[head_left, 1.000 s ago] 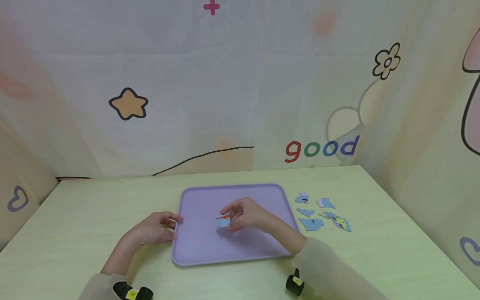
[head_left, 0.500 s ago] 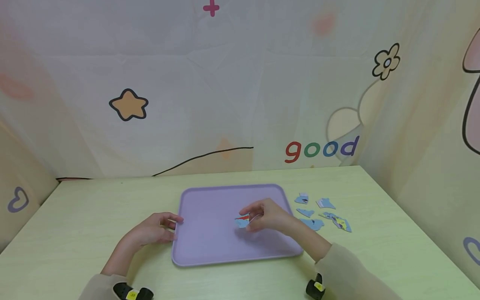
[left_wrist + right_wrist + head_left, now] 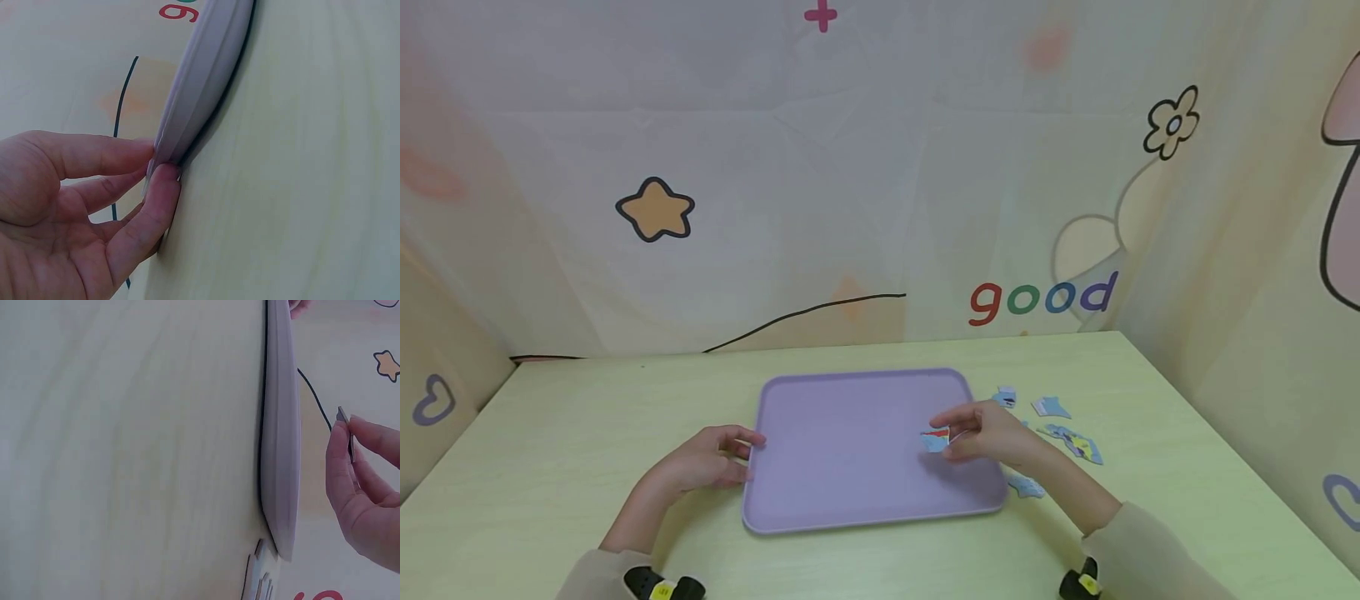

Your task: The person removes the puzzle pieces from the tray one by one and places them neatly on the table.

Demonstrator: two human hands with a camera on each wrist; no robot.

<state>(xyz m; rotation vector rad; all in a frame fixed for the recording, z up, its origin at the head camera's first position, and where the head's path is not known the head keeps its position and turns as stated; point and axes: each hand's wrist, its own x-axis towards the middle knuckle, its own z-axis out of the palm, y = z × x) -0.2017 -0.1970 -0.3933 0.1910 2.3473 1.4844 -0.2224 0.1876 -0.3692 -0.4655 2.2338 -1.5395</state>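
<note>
A purple tray (image 3: 850, 467) lies on the table. At its left edge, the left hand (image 3: 711, 457) grips the rim; in the left wrist view, the thumb (image 3: 164, 184) presses the outer side and a finger touches the top edge. Over the tray's right part, the right hand (image 3: 988, 429) pinches a puzzle piece (image 3: 935, 440) printed light blue with a red stripe. In the right wrist view the puzzle piece (image 3: 344, 417) appears edge-on between thumb and fingers, raised above the tray.
Right of the tray lie several loose puzzle pieces, among them a blue one (image 3: 1052, 407), one with yellow print (image 3: 1078, 444) and one (image 3: 1026, 486) beside the tray's corner. The right forearm covers part of that group. A printed cloth (image 3: 820, 208) stands behind the table (image 3: 625, 408).
The right hand has moved to the right across the tray, carrying the puzzle piece. The left hand and tray have stayed put.
</note>
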